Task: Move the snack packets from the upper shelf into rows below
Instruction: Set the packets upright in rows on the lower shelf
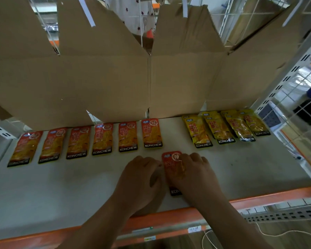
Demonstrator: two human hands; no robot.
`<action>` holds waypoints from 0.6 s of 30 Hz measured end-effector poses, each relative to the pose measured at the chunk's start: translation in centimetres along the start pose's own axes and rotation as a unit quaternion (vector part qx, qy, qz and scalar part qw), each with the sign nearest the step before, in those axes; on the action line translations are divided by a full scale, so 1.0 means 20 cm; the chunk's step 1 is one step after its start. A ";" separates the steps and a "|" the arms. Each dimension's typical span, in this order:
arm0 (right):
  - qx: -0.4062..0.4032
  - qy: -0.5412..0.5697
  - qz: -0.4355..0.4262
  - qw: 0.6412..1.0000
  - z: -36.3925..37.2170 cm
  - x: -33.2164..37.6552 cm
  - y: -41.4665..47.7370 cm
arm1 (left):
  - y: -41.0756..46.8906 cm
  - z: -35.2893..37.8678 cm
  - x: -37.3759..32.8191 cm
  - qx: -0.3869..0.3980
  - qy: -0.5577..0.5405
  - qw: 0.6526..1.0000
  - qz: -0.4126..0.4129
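On the near middle of the white shelf (61,186) I see one orange packet (171,169) lying flat, with its dark end toward me. My right hand (196,177) lies on top of it. The fingers are spread over the packet and press it down, not wrapped round it. My left hand (142,178) sits just beside it on the left, and its fingertips touch the packet's left edge. I cannot tell if that hand pinches the edge or only touches it. Farther back on the shelf there is an orange row (102,139) of six packets, side by side with small gaps, running from the far left to the middle. The packet under my hands is nearer to me than that row, just past its right end. To the far right lie four yellow packets (221,128). They sit close and lap over each other a little. There is a bare gap between the orange row and the yellow ones. Behind all the packets stands a wall of brown cardboard (97,83) with flaps sticking up. An orange rail (276,196) runs along the near edge of the shelf. A white cord (276,232) lies below it on the right.
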State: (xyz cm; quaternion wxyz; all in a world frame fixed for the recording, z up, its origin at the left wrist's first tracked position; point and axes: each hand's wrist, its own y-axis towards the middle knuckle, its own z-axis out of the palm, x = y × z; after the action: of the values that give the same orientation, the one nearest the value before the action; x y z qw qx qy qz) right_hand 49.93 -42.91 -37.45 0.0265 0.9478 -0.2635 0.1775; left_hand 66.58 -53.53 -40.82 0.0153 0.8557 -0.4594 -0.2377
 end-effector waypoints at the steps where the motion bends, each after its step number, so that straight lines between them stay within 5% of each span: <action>1: 0.001 -0.005 -0.004 1.000 0.00 0.01 -0.01 | 0.00 0.00 0.02 -0.002 0.003 1.000 0.007; 18: -0.043 0.046 0.068 0.996 -0.07 0.08 0.29 | 0.05 -0.05 0.13 -0.076 0.011 0.997 -0.006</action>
State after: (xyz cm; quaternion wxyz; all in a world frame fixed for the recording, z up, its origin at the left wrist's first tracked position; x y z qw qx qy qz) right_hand 47.73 -48.42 -35.86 0.0674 0.9167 -0.3329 0.2106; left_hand 67.53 -56.36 -40.68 0.0839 0.8573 -0.4345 -0.2629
